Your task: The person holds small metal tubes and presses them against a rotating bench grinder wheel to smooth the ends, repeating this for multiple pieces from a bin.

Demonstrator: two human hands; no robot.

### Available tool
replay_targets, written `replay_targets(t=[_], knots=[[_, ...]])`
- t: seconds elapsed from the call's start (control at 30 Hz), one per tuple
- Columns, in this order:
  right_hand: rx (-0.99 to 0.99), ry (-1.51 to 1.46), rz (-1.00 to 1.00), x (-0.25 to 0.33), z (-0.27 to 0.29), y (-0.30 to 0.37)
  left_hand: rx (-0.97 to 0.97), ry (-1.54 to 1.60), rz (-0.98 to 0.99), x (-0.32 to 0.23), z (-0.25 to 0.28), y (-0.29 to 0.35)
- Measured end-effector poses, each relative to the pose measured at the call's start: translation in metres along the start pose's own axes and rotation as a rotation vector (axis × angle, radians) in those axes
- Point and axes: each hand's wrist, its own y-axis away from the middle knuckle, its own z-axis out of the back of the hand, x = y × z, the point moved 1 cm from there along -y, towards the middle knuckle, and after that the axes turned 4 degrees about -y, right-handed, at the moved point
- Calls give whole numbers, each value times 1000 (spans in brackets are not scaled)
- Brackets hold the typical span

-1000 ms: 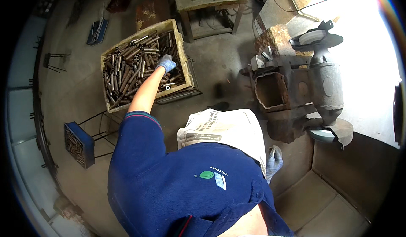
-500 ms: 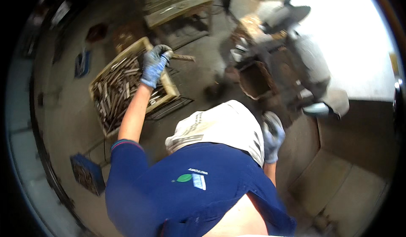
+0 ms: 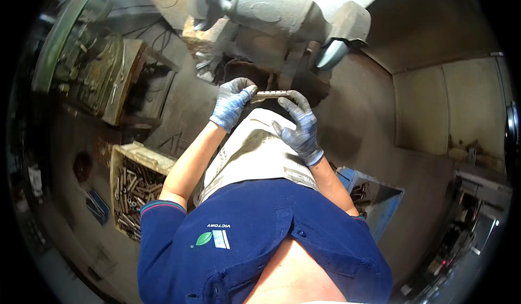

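A short, slim metal bar (image 3: 269, 94) with a row of dark spots along it spans the gap between my two gloved hands, above my lap. At its left end my left hand (image 3: 233, 102) is closed, pinching it between thumb and fingers. The bent fingers of my right hand (image 3: 302, 127) hold the other end, while the thumb stands away from it. Both gloves are blue-white with grey, soiled fingers. Below the bar lies the pale cloth apron (image 3: 249, 149) over my legs. Just beyond are dark machine parts.
A grey grinder-like machine (image 3: 271, 8) with a pale guard (image 3: 332, 54) stands ahead. To my left sits a cream crate (image 3: 144, 157) of metal pieces; a blue bin (image 3: 388, 209) with more is at my right. A green machine (image 3: 59, 43) stands far left.
The view has swung right. My left hand has come from over the crate to my lap with the metal bar, and my right hand has risen to meet it at the bar's other end.
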Motion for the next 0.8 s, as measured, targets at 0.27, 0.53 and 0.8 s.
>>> replay_targets(t=[0.27, 0.53, 0.8], knots=[[-278, -78, -168, -33, 19, 17, 188, -34, 87, 4, -35, -46], [-377, 81, -156, -33, 28, 21, 388, -4, -33, 21, -59, -66], [-395, 128, -217, -55, 36, 15, 358, 50, 85, 42, -78, -92]])
